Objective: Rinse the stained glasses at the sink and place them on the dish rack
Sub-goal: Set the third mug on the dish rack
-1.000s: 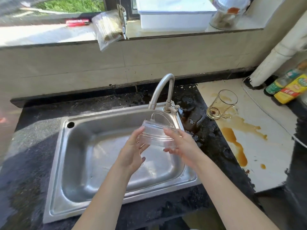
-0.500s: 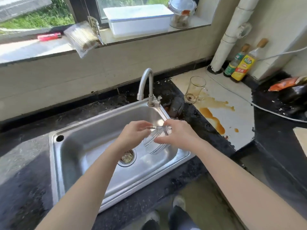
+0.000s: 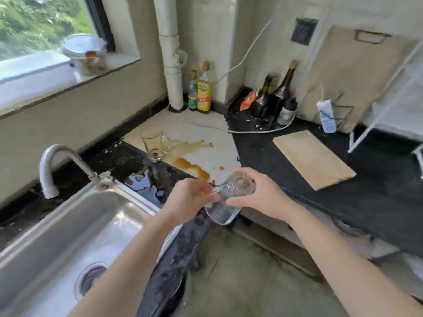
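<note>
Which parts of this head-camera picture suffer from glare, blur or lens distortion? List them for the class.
Head view: sunlight washes out the white box at the upper left; glare streaks the sink; the held glass and the left hand look motion-soft; the white frame at the right edge is smeared and slanted.

Readable text: none, all print is too blurred.
Yellow-labelled bottle [image 3: 204, 93]: green patch over red marks on the label, no letters legible.
Green-labelled bottle [image 3: 193, 97]: label print unreadable.
Orange packet [image 3: 249, 100]: pale marks, unreadable.
</note>
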`<state>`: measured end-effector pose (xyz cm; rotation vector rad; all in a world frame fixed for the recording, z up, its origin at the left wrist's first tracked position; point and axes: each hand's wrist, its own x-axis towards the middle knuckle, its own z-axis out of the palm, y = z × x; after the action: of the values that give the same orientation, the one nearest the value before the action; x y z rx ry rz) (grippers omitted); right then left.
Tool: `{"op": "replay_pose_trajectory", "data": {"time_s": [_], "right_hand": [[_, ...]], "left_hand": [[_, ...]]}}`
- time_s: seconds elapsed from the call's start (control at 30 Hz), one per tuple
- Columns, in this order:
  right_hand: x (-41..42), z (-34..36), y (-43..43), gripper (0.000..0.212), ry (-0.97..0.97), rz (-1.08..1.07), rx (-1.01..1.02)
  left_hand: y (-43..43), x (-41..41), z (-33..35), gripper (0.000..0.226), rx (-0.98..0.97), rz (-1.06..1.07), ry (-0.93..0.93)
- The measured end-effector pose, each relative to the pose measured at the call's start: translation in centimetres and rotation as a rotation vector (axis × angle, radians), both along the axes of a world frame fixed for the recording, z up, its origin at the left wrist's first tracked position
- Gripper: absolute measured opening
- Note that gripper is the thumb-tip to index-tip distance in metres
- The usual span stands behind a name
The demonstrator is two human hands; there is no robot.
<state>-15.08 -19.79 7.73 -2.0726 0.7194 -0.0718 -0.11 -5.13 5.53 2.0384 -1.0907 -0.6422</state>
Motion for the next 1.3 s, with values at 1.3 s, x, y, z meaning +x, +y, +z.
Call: {"op": "replay_pose_trajectory", "data": {"time_s": [1.3], "right_hand": [[-63.7, -4.1, -48.4, 0.070, -0.139, -1.826, 0.082]], "left_hand": [[-63.5, -65.5, -3.5, 0.016, -0.241, -0.936, -0.214]]}}
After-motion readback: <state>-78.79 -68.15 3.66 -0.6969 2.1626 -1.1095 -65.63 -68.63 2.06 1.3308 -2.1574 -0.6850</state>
